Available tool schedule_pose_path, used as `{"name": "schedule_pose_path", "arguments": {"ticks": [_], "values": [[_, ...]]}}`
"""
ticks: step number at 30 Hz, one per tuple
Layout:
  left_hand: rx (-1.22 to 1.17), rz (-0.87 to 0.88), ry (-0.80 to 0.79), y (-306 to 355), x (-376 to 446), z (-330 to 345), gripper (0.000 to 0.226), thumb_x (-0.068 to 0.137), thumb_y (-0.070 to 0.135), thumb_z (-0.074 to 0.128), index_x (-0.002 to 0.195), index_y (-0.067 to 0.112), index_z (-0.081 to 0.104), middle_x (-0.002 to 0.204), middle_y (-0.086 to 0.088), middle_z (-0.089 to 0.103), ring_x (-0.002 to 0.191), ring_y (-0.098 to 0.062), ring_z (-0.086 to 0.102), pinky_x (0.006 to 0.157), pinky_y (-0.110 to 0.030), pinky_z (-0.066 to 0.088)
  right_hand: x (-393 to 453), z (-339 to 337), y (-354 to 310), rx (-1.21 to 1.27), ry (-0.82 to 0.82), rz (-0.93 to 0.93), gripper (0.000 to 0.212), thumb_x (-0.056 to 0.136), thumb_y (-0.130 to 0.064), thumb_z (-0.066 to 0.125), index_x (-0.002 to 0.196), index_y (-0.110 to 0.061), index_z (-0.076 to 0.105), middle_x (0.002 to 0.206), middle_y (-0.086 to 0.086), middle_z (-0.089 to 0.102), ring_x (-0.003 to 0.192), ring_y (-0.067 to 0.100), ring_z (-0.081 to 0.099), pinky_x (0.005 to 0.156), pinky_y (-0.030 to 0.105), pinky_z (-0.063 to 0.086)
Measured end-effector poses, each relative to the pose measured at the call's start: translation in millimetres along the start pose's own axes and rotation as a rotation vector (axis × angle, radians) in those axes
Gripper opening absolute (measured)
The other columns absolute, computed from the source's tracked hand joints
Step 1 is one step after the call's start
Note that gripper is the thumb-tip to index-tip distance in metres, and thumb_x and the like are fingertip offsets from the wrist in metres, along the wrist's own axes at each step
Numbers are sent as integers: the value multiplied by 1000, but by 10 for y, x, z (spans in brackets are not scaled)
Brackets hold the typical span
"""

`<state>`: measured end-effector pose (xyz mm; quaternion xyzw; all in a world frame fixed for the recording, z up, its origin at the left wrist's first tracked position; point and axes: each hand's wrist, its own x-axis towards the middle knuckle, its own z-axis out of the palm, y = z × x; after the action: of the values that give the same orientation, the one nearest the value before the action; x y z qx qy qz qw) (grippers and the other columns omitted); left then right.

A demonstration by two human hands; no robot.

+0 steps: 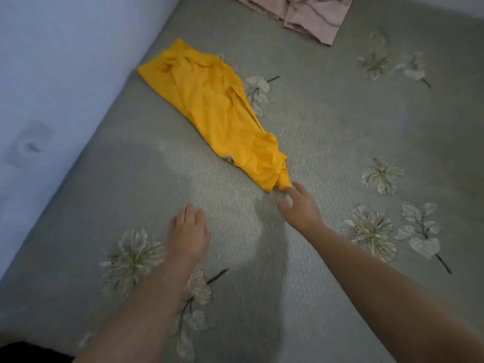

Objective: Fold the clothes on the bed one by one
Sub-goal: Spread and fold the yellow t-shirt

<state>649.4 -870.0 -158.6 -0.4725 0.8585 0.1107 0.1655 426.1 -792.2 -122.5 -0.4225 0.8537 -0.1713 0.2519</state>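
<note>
A yellow garment (pixel 217 111) lies crumpled and stretched out in a long diagonal strip on the bed (pixel 327 142), its wide end near the wall on the left and its narrow, bunched end pointing toward the person. The right hand (pixel 298 205) reaches forward to that narrow end, and its fingertips (pixel 288 191) meet the cloth there; the frame is too blurred to tell whether the grip is pinching the fabric or only touching it. The left hand (pixel 190 231) rests palm down on the bed, well apart from the garment, fingers relaxed and holding nothing. No brand, label or writing can be read on the garment; a small patterned patch shows near its lower edge, too small to make out. The bed is covered by a grey-green sheet printed with pale flowers. At the far edge of the bed lies a pink cloth (pixel 311 14), flat and squared off, with a thin branch pattern. A pale bluish wall (pixel 57 61) runs along the bed's left side.
</note>
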Motion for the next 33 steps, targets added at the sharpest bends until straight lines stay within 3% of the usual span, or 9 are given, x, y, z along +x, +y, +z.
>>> {"name": "schedule_pose_path", "arguments": {"ticks": [4, 8, 13, 16, 19, 22, 27, 30, 33], "values": [[-132, 15, -33, 74, 389, 499, 58, 97, 40, 31, 143, 5, 27, 151, -22, 15, 141, -34, 8, 113, -48, 5, 578, 448, -19, 34, 38, 185, 46, 89, -34, 56, 130, -15, 50, 148, 9, 28, 129, 27, 38, 101, 34, 34], [-191, 61, 129, 144, 465, 619, 63, 81, 42, 35, 113, -7, 61, 122, -33, 54, 115, -48, 50, 89, -69, 32, 801, 708, 27, -68, 124, 159, 37, 93, -25, 48, 125, -8, 55, 140, 9, 43, 123, 31, 39, 99, 36, 32], [-210, 101, 115, 95, 490, 654, 62, 84, 45, 33, 114, -2, 62, 121, -29, 56, 113, -46, 53, 87, -69, 34, 502, 835, 75, 35, 147, 16, 28, 94, -6, 45, 114, 5, 61, 131, 18, 52, 122, 34, 43, 97, 22, 25], [-257, 115, 52, 79, 454, 615, 73, 93, 53, 16, 125, -1, 53, 128, -31, 50, 118, -48, 47, 93, -69, 27, 120, 741, 192, 97, -79, -101, 22, 91, 4, 47, 97, 14, 65, 114, 24, 60, 108, 36, 54, 87, 24, 34], [-271, 124, 74, 126, 330, 515, 64, 85, 44, 33, 131, 1, 42, 128, -39, 44, 116, -56, 44, 89, -74, 26, -357, 636, 434, -20, -433, -189, 24, 92, 0, 46, 89, 15, 64, 103, 26, 62, 102, 34, 56, 85, 32, 35], [-126, 316, 206, 314, 136, 439, 50, 81, 33, 41, 124, 8, 40, 120, -33, 55, 105, -52, 55, 77, -70, 40, -870, 454, 743, -132, -630, -84, 28, 95, -11, 44, 96, 10, 62, 104, 25, 60, 101, 30, 55, 83, 31, 32], [73, 619, 286, 1120, -297, 331, 34, 84, 17, 41, 115, 12, 55, 113, -15, 66, 103, -32, 64, 80, -46, 52, -1786, 91, 1535, -331, -845, 206, 25, 93, -20, 46, 73, -9, 57, 85, 20, 59, 61, 18, 40, 54, 28, 27], [40, 543, 121, 1676, -559, 415, 40, 92, 8, 38, 129, 6, 51, 136, -23, 46, 126, -37, 45, 98, -48, 38, -2366, -194, 2158, -525, -981, 391, 28, 93, -16, 45, 114, -3, 59, 126, 14, 55, 103, 23, 56, 89, 32, 44], [18, 628, 19, 2252, -743, 620, 45, 93, 3, 37, 138, 2, 37, 145, -25, 31, 134, -38, 31, 103, -50, 27, -2867, -448, 2834, -680, -862, 419, 20, 96, -20, 39, 85, -12, 54, 131, 7, 51, 124, 24, 44, 104, 38, 31]]}}
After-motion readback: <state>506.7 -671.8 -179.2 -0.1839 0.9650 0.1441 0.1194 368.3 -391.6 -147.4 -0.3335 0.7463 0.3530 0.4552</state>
